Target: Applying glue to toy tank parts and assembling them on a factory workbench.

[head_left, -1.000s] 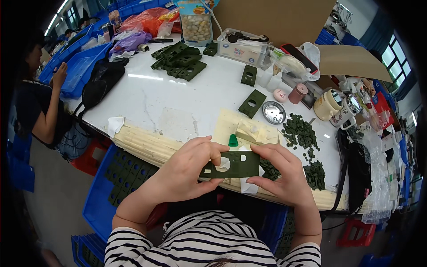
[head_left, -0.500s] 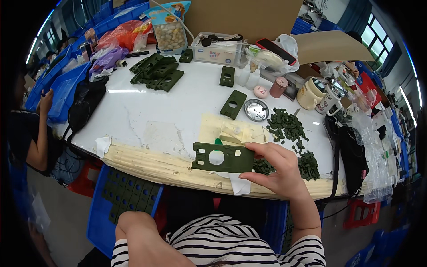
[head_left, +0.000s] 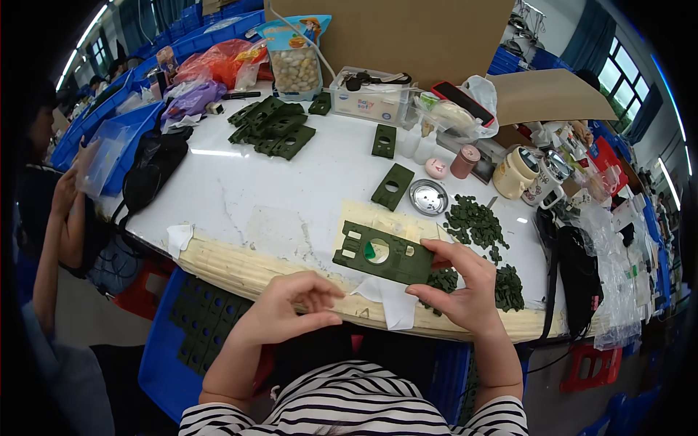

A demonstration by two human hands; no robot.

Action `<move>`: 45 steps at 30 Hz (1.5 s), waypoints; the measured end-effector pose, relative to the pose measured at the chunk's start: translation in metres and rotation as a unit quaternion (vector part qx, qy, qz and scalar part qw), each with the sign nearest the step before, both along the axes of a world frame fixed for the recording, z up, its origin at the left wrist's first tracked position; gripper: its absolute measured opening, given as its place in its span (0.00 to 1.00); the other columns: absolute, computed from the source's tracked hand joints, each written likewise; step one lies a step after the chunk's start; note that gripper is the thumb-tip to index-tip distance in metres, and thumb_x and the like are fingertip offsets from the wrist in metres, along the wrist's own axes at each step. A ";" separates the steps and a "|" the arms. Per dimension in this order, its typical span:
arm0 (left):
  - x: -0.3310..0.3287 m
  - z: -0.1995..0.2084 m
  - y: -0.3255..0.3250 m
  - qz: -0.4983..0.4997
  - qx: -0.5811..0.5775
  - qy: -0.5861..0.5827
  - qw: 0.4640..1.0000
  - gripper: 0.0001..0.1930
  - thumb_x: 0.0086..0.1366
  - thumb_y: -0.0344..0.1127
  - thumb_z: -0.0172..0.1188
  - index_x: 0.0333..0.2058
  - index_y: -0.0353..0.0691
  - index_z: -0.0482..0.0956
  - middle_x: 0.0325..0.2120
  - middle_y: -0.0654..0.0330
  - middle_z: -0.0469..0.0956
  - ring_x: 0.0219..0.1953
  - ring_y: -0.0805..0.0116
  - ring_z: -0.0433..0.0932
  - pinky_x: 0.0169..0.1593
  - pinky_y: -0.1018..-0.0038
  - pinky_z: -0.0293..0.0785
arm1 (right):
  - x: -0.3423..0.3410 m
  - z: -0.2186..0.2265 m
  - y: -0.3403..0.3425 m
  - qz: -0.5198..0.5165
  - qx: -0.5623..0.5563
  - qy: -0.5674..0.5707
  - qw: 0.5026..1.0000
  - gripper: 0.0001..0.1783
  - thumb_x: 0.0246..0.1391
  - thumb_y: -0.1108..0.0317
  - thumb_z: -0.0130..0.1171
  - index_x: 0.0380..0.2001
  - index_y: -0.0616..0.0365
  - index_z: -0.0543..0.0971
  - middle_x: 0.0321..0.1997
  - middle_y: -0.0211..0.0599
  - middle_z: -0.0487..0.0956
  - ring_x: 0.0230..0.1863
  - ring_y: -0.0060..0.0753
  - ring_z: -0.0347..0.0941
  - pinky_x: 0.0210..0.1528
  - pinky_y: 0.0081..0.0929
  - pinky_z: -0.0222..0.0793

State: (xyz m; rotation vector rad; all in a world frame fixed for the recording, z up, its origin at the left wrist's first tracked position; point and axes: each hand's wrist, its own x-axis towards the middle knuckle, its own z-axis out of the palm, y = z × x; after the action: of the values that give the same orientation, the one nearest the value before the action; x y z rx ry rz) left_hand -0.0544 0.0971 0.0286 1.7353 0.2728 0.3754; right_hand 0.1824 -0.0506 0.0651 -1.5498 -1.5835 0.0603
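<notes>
Holding a flat green plate [head_left: 384, 255] with a round hole over the white worktop [head_left: 240, 196], right hand [head_left: 460, 285] pinching its edge, left hand [head_left: 287, 310] loosely curled with an empty grip just below.

The right hand [head_left: 465, 291] holds a green plate [head_left: 383, 256] above the table [head_left: 240, 196]; the left hand [head_left: 287, 312] is empty.
</notes>
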 end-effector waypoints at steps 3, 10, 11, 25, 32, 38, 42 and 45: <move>0.024 -0.023 -0.010 0.001 -0.211 -0.093 0.973 0.33 0.51 0.24 0.66 0.55 0.35 0.62 0.48 0.51 0.70 0.44 0.68 0.75 0.41 0.74 0.78 | -0.011 -0.004 0.007 0.032 -0.019 0.017 0.999 0.29 0.37 0.63 0.73 0.44 0.61 0.76 0.30 0.37 0.78 0.30 0.28 0.76 0.34 0.22 0.74; 0.056 -0.034 -0.013 -0.054 -0.349 -0.231 0.907 0.36 0.54 0.25 0.65 0.58 0.40 0.55 0.54 0.51 0.63 0.53 0.61 0.70 0.50 0.66 0.77 | -0.013 -0.005 0.005 0.045 -0.012 -0.032 0.998 0.29 0.35 0.62 0.74 0.42 0.61 0.76 0.33 0.40 0.79 0.32 0.35 0.77 0.33 0.26 0.73; 0.058 -0.037 -0.012 -0.068 -0.351 -0.237 0.904 0.35 0.54 0.25 0.65 0.57 0.40 0.55 0.55 0.51 0.63 0.53 0.61 0.70 0.49 0.65 0.77 | -0.013 -0.006 0.004 0.043 -0.015 -0.037 0.998 0.29 0.35 0.62 0.74 0.42 0.61 0.76 0.33 0.40 0.79 0.32 0.36 0.77 0.33 0.27 0.73; 0.078 0.000 0.024 -0.081 -0.283 -0.176 0.939 0.36 0.48 0.27 0.70 0.54 0.42 0.58 0.56 0.42 0.62 0.52 0.53 0.72 0.46 0.63 0.79 | 0.035 0.024 -0.001 -0.003 0.047 -0.099 0.994 0.25 0.39 0.61 0.70 0.40 0.63 0.77 0.32 0.42 0.77 0.31 0.37 0.74 0.33 0.28 0.70; 0.120 0.029 0.065 -0.147 -0.206 -0.148 0.956 0.35 0.49 0.25 0.67 0.54 0.42 0.59 0.57 0.43 0.61 0.54 0.52 0.70 0.49 0.62 0.78 | 0.048 0.045 0.020 -0.046 0.083 -0.108 0.990 0.12 0.40 0.74 0.67 0.32 0.62 0.80 0.26 0.39 0.77 0.26 0.33 0.74 0.27 0.23 0.68; 0.115 0.016 0.072 -0.137 -0.273 -0.148 0.940 0.34 0.50 0.21 0.65 0.54 0.41 0.59 0.58 0.45 0.60 0.55 0.55 0.70 0.51 0.61 0.76 | 0.057 0.013 0.029 -0.069 0.094 -0.098 0.988 0.08 0.40 0.75 0.66 0.28 0.61 0.80 0.23 0.37 0.78 0.22 0.32 0.72 0.23 0.23 0.67; 0.110 0.008 0.066 -0.146 -0.307 -0.147 0.929 0.33 0.49 0.20 0.65 0.53 0.40 0.59 0.58 0.44 0.60 0.55 0.54 0.70 0.51 0.61 0.76 | 0.057 0.006 0.032 -0.070 0.067 -0.103 0.990 0.07 0.40 0.76 0.66 0.27 0.60 0.80 0.23 0.36 0.78 0.22 0.33 0.73 0.24 0.24 0.68; 0.110 0.006 0.066 -0.143 -0.294 -0.141 0.935 0.33 0.47 0.20 0.66 0.51 0.40 0.60 0.58 0.42 0.60 0.55 0.53 0.70 0.51 0.60 0.76 | 0.057 0.004 0.032 -0.074 0.059 -0.103 0.990 0.08 0.39 0.75 0.67 0.27 0.61 0.80 0.23 0.36 0.78 0.23 0.33 0.74 0.24 0.24 0.68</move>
State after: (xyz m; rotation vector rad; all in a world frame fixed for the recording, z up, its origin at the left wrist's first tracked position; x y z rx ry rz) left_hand 0.0556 0.1626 0.0347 1.0916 -0.0785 0.2852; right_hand 0.2395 -0.0189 0.0692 -1.6154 -1.5924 -0.2789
